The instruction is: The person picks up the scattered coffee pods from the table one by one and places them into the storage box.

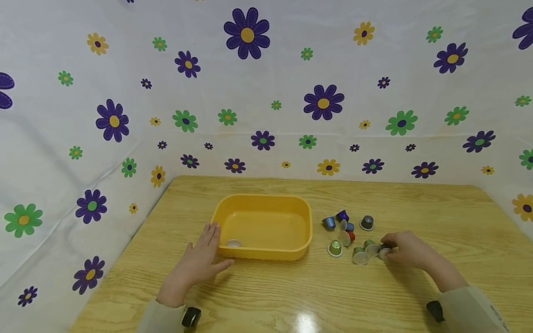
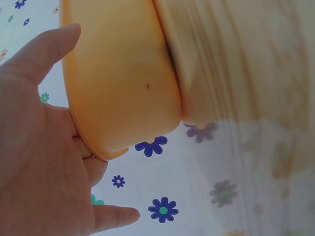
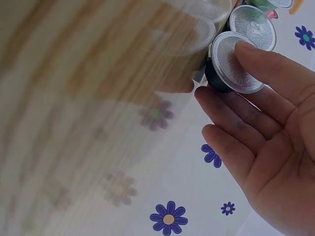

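Floral sheeting (image 1: 283, 69) backs the wood-grain table (image 1: 270, 293). Right of the yellow tub (image 1: 266, 254), the right hand (image 1: 412, 253) pinches a dark coffee capsule (image 3: 236, 69), probably light, best held by its rim; the spread left hand (image 1: 199, 264) touches the tub's left end.

The left hand (image 2: 47, 157) touches a yellow tub (image 2: 123, 73) on a wood-grained table (image 2: 226, 64), flowered cloth (image 2: 140, 179) beyond.

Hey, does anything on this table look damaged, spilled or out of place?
Just one thing: the yellow tub has a tiny dark speck on its outer wall, odd against the plain yellow. I can't tell whether it's dirt or damage. Nothing looks spilled.
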Motion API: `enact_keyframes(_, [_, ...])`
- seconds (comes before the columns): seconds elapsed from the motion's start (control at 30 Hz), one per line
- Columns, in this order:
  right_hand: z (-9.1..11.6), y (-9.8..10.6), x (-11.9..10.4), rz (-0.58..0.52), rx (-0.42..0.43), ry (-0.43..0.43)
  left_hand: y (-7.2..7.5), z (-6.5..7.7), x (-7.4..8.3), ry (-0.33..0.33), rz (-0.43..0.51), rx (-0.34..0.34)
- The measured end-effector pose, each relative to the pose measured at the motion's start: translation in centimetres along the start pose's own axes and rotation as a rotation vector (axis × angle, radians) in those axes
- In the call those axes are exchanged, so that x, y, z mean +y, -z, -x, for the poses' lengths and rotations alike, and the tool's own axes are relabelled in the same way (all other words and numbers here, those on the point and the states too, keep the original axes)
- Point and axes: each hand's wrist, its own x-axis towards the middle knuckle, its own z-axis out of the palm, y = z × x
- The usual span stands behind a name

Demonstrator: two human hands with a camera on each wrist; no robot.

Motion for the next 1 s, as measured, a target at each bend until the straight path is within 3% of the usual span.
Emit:
enact_keyframes(0.5, [-0.07,0.02,0.16,0.002,-0.002,0.018,0.21,0.11,0.21,0.004,0.006,-0.011])
enact_keyframes(1.0, [0.27,0.62,0.13,-0.066,0.035,-0.018,0.31,0.13,0.17,0.001,0.006,-0.015])
